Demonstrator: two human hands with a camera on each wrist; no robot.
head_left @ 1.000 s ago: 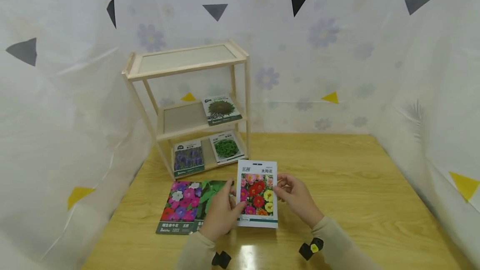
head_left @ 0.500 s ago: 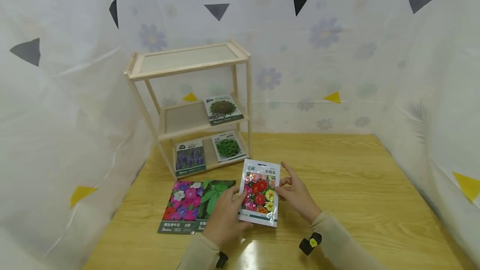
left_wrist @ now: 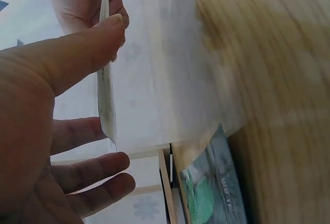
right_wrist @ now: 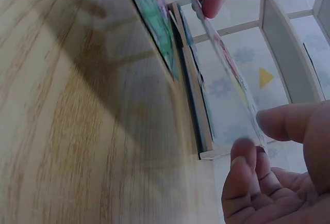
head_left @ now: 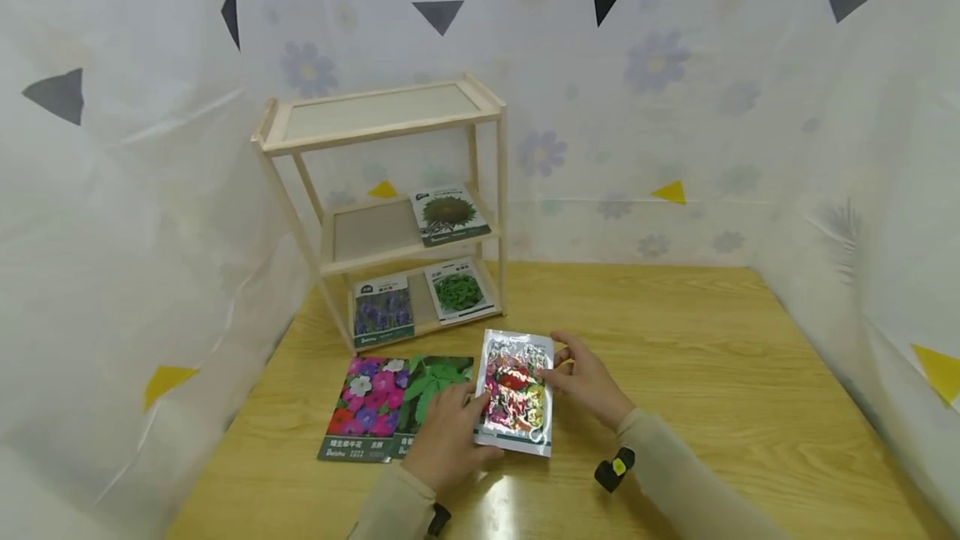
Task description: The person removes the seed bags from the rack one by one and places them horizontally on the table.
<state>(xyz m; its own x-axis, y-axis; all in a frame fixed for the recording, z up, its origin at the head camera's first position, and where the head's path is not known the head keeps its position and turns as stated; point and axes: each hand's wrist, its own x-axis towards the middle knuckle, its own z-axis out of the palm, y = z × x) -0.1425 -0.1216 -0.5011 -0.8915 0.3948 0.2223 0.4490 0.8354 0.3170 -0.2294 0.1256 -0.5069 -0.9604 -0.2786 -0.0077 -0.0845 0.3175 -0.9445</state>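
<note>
Both hands hold a seed packet (head_left: 515,398) with red, pink and yellow flowers, raised above the table. Glare on its shiny front blurs the print. The left hand (head_left: 448,440) pinches its left side; in the left wrist view the thumb (left_wrist: 98,41) lies on one face and fingers are on the other. At the right edge, the right hand (head_left: 588,380) pinches it between thumb and fingers, as the right wrist view also shows. Left of the packet lie a petunia-like flower packet (head_left: 363,411) and a green-leaf packet (head_left: 431,386), partly hidden by the left hand.
A three-tier wooden shelf (head_left: 375,138) stands behind at the left. Its middle tier bears a packet with a spiky brown-green head (head_left: 450,213). The bottom tier holds a purple-flower packet (head_left: 383,311) and a green-herb packet (head_left: 460,290). Patterned white sheeting surrounds the wooden table (head_left: 675,340).
The packet has tilted, and glare now spreads over its front. The left hand has shifted slightly right along it. The right hand's fingers have shifted at the right edge, its grip kept.
</note>
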